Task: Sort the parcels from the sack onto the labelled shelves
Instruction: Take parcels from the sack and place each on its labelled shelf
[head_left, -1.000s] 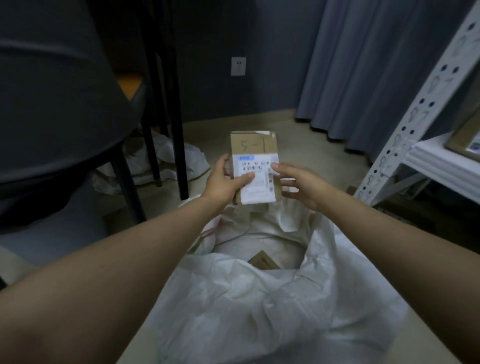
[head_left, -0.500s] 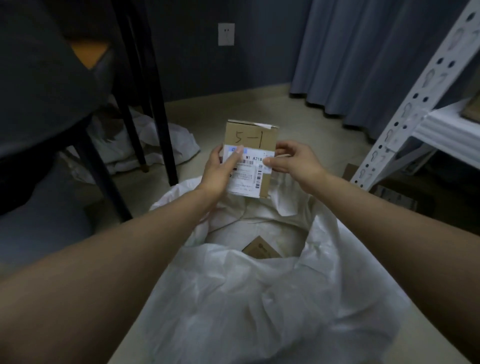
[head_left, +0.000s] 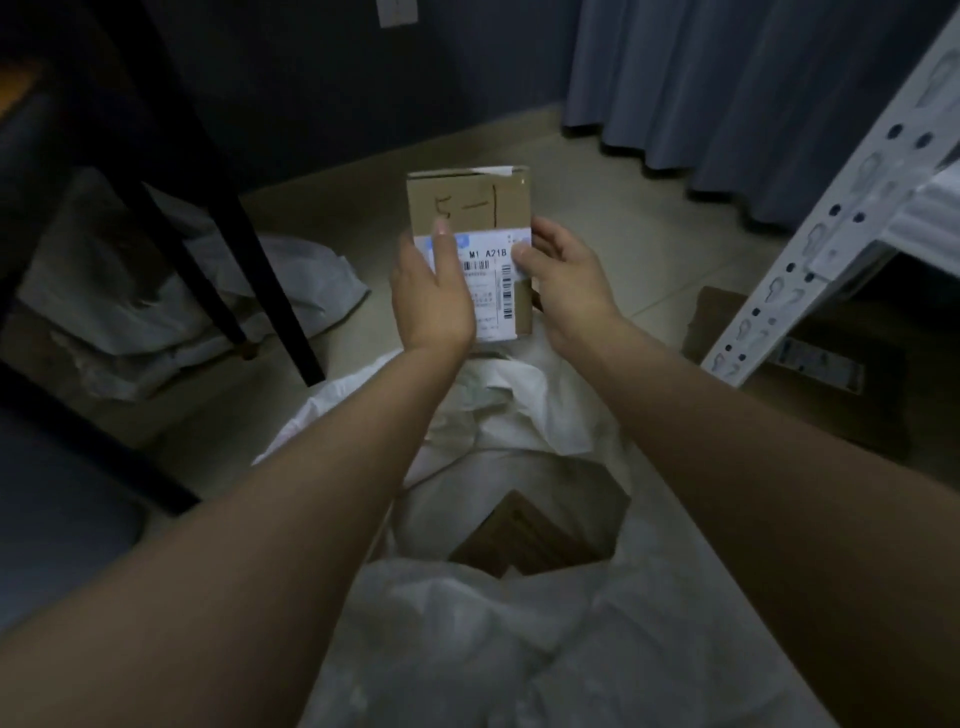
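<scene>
Parcel-sorting corner of a dim storeroom.
White slotted-steel shelving upright right of the right hand; open white sack below both hands; grey curtain beyond them; labelled cardboard parcel, tiled floor.

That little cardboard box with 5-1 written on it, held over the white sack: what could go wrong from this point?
The small box is pinched by the left hand and right hand at its edges, above the open sack; a slip would likely drop it back among the unsorted parcels. The left thumb covers part of the printed label, and the room is dim, so the code might be misread and the box put on the wrong shelf.
</scene>
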